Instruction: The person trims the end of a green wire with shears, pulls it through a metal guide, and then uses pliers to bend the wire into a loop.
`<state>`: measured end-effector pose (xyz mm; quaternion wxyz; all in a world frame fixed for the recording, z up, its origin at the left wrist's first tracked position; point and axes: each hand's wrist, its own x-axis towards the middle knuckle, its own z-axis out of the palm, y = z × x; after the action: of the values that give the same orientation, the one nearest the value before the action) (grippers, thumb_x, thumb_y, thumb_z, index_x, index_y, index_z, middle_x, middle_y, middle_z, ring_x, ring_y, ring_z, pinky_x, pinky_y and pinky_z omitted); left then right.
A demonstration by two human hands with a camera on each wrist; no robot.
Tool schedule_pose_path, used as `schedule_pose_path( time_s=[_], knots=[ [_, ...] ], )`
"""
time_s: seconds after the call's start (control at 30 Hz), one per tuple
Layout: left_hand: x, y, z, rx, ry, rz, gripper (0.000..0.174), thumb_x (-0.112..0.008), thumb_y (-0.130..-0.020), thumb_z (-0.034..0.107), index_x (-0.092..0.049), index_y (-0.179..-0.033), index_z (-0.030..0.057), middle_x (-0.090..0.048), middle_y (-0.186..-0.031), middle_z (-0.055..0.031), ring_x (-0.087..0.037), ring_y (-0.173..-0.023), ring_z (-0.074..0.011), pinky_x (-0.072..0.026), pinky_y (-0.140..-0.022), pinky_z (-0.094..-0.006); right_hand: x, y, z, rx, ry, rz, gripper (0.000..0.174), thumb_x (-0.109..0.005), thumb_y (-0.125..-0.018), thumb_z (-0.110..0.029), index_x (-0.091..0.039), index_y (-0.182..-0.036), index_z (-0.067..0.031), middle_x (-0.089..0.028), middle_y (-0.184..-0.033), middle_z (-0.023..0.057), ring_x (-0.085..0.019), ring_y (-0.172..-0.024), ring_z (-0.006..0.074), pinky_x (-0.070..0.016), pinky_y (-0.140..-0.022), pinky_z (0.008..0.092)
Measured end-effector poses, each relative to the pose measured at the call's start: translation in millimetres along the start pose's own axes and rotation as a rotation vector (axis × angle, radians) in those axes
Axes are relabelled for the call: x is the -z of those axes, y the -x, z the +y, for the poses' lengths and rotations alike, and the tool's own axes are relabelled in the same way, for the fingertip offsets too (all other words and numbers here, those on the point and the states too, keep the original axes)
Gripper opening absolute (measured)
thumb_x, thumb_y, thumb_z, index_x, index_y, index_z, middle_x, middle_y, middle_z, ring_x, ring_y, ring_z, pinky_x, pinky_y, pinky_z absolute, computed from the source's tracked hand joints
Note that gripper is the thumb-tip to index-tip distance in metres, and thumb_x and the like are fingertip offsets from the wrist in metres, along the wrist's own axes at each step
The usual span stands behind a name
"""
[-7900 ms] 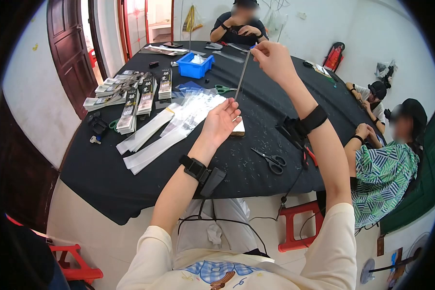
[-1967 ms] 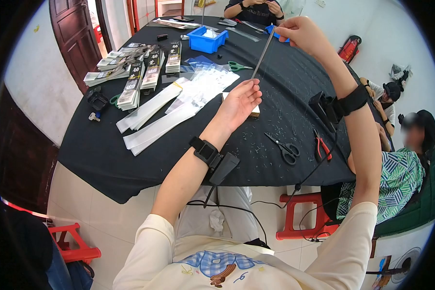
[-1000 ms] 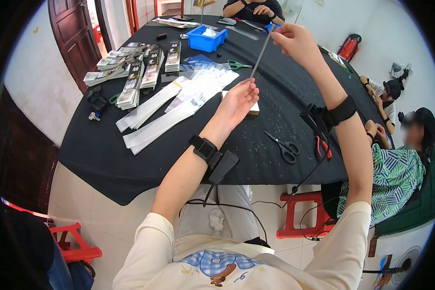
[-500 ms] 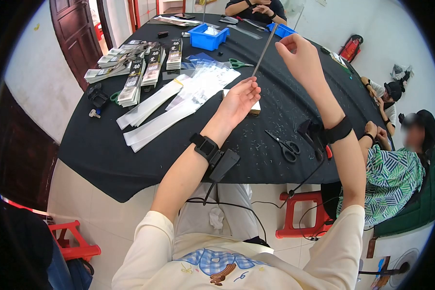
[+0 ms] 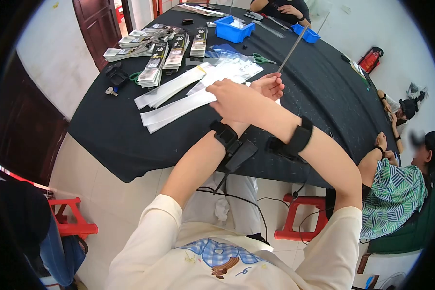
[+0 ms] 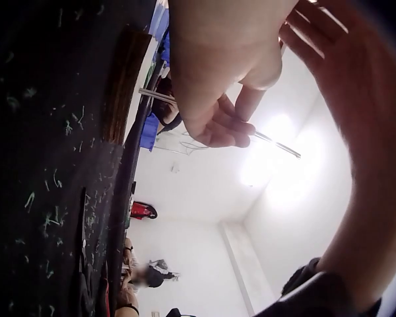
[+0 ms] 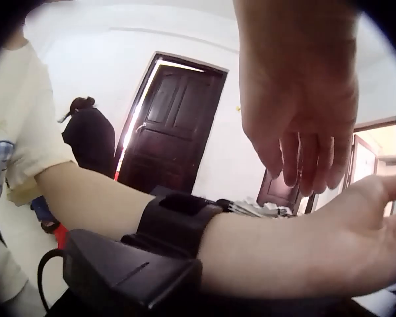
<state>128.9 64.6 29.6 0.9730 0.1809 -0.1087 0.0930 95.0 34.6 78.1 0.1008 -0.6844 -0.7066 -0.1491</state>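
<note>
My left hand point(image 5: 267, 86) pinches a thin grey rod point(image 5: 293, 47) near its lower end, and the rod slants up and away to the right. In the left wrist view the rod point(image 6: 277, 144) sticks out on both sides of the fingers. Crossing over my left wrist is my right hand point(image 5: 234, 100), its fingertips close over long white plastic sleeves point(image 5: 174, 115). Those fingers hang loosely down in the right wrist view, with nothing between them. Beside the sleeves lie a banded bundle of sleeves point(image 5: 166, 89) and clear plastic bags point(image 5: 232, 67).
Stacks of printed packets point(image 5: 154, 65) lie at the left of the black-covered table point(image 5: 116, 145). A blue bin point(image 5: 232, 31) and green-handled scissors point(image 5: 262, 59) are farther back. A wooden block point(image 6: 129, 86) is by my left hand. Other people sit around the table.
My right hand has let go of the rod's top end and swung left and down across my left wrist. The left hand keeps hold of the rod. The head view has shifted.
</note>
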Motion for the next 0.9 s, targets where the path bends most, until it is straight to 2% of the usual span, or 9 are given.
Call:
schedule_pose_path(
  time_s=[0.03,0.13,0.2,0.27,0.3,0.33,0.4,0.53,0.9],
  knots=[
    [-0.5,0.2,0.7,0.001,-0.010,0.015,0.016,-0.051,-0.084,0.007,-0.050,-0.100,0.0018,-0.055,-0.081,-0.0053,-0.054,-0.078,-0.0173,-0.0467,-0.072,-0.0300,-6.6,-3.7,-1.5,-0.014,-0.091,-0.176,0.028,-0.057,-0.075,-0.017,-0.053,-0.099,-0.0011,-0.058,-0.092,0.0104,-0.053,-0.094,0.0295,-0.0468,-0.076,0.0386],
    [-0.5,2.3,2.1,0.012,-0.014,0.005,0.016,-0.049,-0.085,0.008,-0.050,-0.100,0.0024,-0.054,-0.082,-0.0048,-0.054,-0.079,-0.0169,-0.0465,-0.073,-0.0295,-31.6,-16.9,-6.5,0.007,-0.035,-0.313,0.032,-0.056,-0.076,-0.017,-0.051,-0.100,0.0026,-0.057,-0.093,0.0128,-0.055,-0.092,0.0297,-0.0465,-0.076,0.0384],
    [-0.2,3.3,2.6,0.012,-0.042,-0.010,0.015,-0.047,-0.086,0.009,-0.049,-0.100,0.0028,-0.053,-0.082,-0.0040,-0.054,-0.080,-0.0166,-0.0458,-0.074,-0.0288,-35.4,-23.0,-13.7,-0.009,-0.028,-0.346,0.029,-0.056,-0.074,-0.014,-0.053,-0.097,0.0033,-0.059,-0.092,0.0160,-0.058,-0.087,0.0309,-0.0471,-0.074,0.0383],
    [-1.6,4.0,2.9,0.000,-0.046,-0.007,0.015,-0.047,-0.086,0.008,-0.049,-0.100,0.0029,-0.053,-0.082,-0.0043,-0.053,-0.079,-0.0166,-0.0453,-0.074,-0.0288,-34.0,-26.6,-21.0,-0.115,-0.055,-0.448,0.020,-0.056,-0.071,-0.010,-0.059,-0.085,0.0037,-0.062,-0.083,0.0178,-0.061,-0.077,0.0330,-0.0490,-0.068,0.0376],
    [-2.7,4.5,3.1,0.004,-0.049,-0.015,0.015,-0.047,-0.086,0.008,-0.049,-0.100,0.0029,-0.053,-0.082,-0.0043,-0.053,-0.079,-0.0166,-0.0453,-0.074,-0.0288,-29.8,-26.0,-22.8,-0.080,-0.060,-0.438,0.012,-0.055,-0.069,-0.007,-0.062,-0.072,0.0021,-0.063,-0.072,0.0175,-0.062,-0.070,0.0325,-0.0504,-0.061,0.0372],
    [-4.1,5.1,2.4,0.000,-0.047,-0.013,0.015,-0.047,-0.086,0.008,-0.049,-0.100,0.0030,-0.053,-0.082,-0.0044,-0.053,-0.079,-0.0166,-0.0450,-0.074,-0.0288,-28.8,-24.1,-24.5,-0.085,-0.054,-0.434,0.012,-0.055,-0.069,-0.007,-0.062,-0.072,0.0021,-0.063,-0.072,0.0175,-0.062,-0.070,0.0325,-0.0504,-0.061,0.0372],
    [-4.8,6.0,0.4,0.002,-0.038,-0.016,0.015,-0.047,-0.086,0.008,-0.048,-0.100,0.0031,-0.053,-0.083,-0.0046,-0.053,-0.079,-0.0165,-0.0448,-0.074,-0.0289,-31.4,-19.0,-27.1,-0.053,-0.022,-0.251,0.010,-0.055,-0.067,-0.005,-0.062,-0.067,0.0018,-0.062,-0.068,0.0180,-0.063,-0.065,0.0312,-0.0507,-0.056,0.0361],
    [-3.3,5.1,0.7,0.012,-0.057,-0.036,0.015,-0.048,-0.086,0.008,-0.048,-0.100,0.0031,-0.052,-0.083,-0.0046,-0.052,-0.080,-0.0167,-0.0440,-0.074,-0.0289,-37.8,-20.0,-32.5,0.046,0.117,-0.129,0.006,-0.058,-0.066,-0.004,-0.063,-0.065,-0.0013,-0.062,-0.065,0.0130,-0.064,-0.062,0.0253,-0.0510,-0.052,0.0332],
    [-1.8,5.8,2.0,0.009,-0.044,-0.031,0.016,-0.048,-0.086,0.008,-0.047,-0.101,0.0026,-0.052,-0.084,-0.0053,-0.052,-0.082,-0.0175,-0.0443,-0.075,-0.0292,-46.7,-30.2,-34.9,0.138,0.183,-0.177,0.005,-0.059,-0.066,-0.005,-0.063,-0.066,-0.0040,-0.063,-0.065,0.0083,-0.063,-0.060,0.0220,-0.0504,-0.051,0.0302]
  ],
)
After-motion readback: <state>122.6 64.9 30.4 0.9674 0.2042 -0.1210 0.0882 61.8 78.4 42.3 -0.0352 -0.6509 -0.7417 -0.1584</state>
